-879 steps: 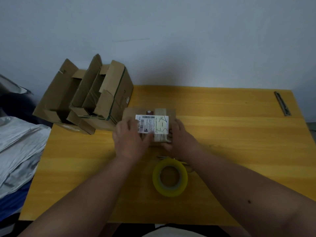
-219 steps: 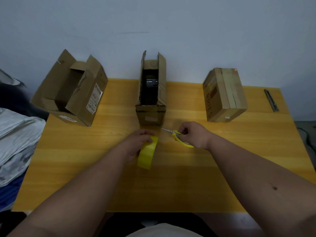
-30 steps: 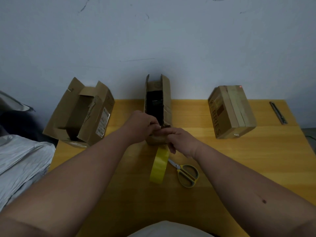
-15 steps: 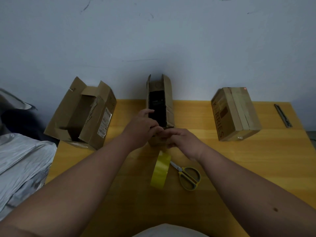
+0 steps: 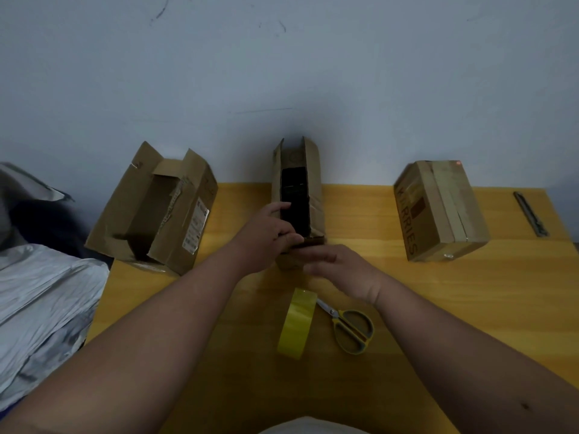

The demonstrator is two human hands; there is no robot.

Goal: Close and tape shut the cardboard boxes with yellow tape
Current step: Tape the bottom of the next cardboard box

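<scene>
Both hands meet at the near end of the middle box (image 5: 297, 195); our left hand (image 5: 266, 236) curls its fingers over the near left corner, the thumb seeming to press the small end flap, so we count it as gripping the box; our right hand (image 5: 341, 264) lies blurred just in front of the near end, fingers stretched toward the left hand, and we cannot tell whether it pinches anything.

Nearest to us the tape roll (image 5: 296, 324) stands on its edge on the table (image 5: 470, 308), with the scissors (image 5: 351, 327) lying just beside it on the right; a roll on edge may well roll off if the table is jolted while we fold flaps, and neither hand is free to stop it.

The middle box stands open, its long side flaps upright and its inside dark; if we let go of the end flap too soon it could spring back up, and tape laid over a raised flap would wrinkle or sit crooked.

Farther left, the open box (image 5: 156, 208) leans half off the table's edge, so a push sideways might tip it; at the right the closed box (image 5: 438, 211) looks taped already; a utility knife (image 5: 531, 214) lies at the far right.
</scene>
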